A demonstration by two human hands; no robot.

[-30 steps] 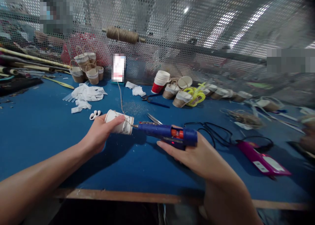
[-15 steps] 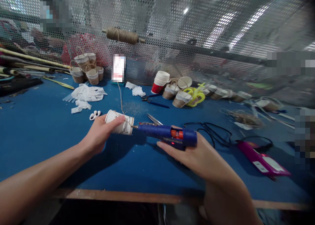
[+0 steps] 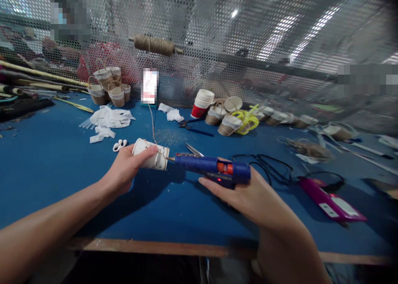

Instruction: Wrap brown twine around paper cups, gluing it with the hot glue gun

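A white paper cup (image 3: 144, 148) lies tipped on its side in my left hand (image 3: 129, 166), the thumb pressed on its wall. Brown twine (image 3: 152, 124) runs down from a spool (image 3: 154, 44) on the mesh to the cup, near my thumb. My right hand (image 3: 242, 197) grips a blue glue gun (image 3: 199, 164) with a red light lit. The gun's nozzle points left and reaches the cup's base end; whether it touches is hard to tell. Partly behind the gun, scissors (image 3: 193, 149) lie with blades showing, and their white handles (image 3: 120, 145) are beside my left hand.
Twine-covered little baskets (image 3: 116, 95) stand at the back left, near white lace scraps (image 3: 112, 117). Stacked paper cups (image 3: 202, 103), more baskets (image 3: 229, 125) and pliers (image 3: 199, 130) lie behind the gun. A magenta power strip (image 3: 334, 201) and black cable (image 3: 273, 168) are at right.
The glue gun and my right hand have shifted very slightly to the right. My left hand and the cup have stayed almost still.
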